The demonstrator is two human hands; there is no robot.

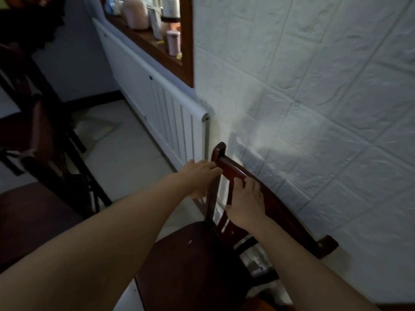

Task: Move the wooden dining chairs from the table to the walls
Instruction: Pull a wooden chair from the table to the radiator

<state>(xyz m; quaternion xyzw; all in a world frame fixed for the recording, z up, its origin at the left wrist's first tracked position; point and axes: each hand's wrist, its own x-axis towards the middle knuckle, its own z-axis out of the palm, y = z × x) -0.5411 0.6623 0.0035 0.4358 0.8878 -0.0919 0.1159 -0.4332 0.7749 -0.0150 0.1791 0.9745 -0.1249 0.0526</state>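
A dark red wooden dining chair (193, 265) stands right below me, its back against the white tiled wall (314, 108). My left hand (198, 177) grips the left end of the chair's top rail (229, 167). My right hand (246, 205) is wrapped on the same rail a little further right, fingers over its top. The seat faces me and the chair's lower legs are out of sight. A second dark wooden chair (42, 140) stands at the left, beside the dark table (27, 221) at the lower left.
A white radiator (161, 102) runs along the wall to the left of the held chair, close to its left post. Above it, a wooden sill (148, 41) carries pink jars and several bottles. Pale floor (125, 158) lies between radiator and table.
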